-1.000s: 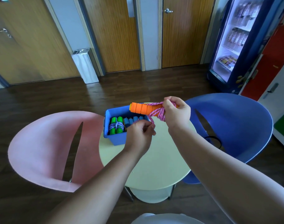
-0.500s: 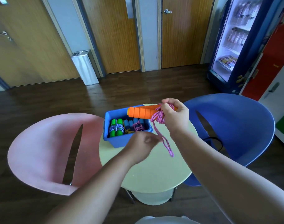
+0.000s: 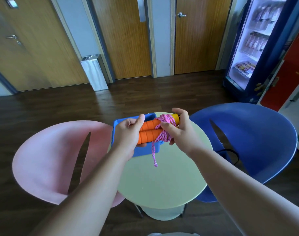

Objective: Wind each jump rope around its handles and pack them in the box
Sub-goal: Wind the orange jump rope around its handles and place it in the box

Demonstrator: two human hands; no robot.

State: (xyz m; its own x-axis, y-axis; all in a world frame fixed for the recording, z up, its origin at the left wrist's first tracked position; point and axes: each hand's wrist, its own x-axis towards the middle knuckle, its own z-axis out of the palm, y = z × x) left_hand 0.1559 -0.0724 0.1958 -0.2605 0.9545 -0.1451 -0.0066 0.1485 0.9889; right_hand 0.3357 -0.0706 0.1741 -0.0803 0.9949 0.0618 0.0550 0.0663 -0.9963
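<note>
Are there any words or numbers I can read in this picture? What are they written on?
No text here can be read.
packets in the fridge: print too blurred.
round badge at the foot of the fridge: too small.
plate high on the far left door: blurred.
yellow tag on the red panel: too small.
jump rope and blue box: no words show.
</note>
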